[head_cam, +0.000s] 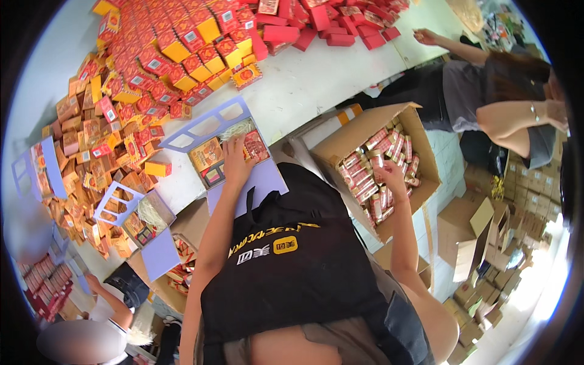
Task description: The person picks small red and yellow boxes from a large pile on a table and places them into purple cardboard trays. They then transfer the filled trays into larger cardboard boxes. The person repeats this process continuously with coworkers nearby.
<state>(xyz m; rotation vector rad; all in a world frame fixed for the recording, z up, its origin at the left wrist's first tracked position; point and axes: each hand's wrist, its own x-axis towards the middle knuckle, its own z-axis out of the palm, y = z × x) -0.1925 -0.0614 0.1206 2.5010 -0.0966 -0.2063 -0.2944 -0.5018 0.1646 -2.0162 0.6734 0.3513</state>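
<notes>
My left hand (236, 163) rests in a lavender gift box (269, 175) on the table's front edge, its fingers over the gap between an orange carton (205, 156) and a red carton (256, 146). Pale shredded paper (237, 129) lies at the box's back, and the windowed lid stands open behind. At the right, my right hand (391, 175) holds a small jar with a red-patterned label (376, 158) above a cardboard box (422, 175) full of similar jars. What the left fingers touch inside the box is hard to tell.
Red and yellow cartons (196, 41) and red boxes (331, 36) are heaped on the white table (315, 82); orange cartons (86, 173) lie left. Another lavender box (157, 246) stands open at the near left. One person (497, 86) is at the right, another (109, 319) at lower left.
</notes>
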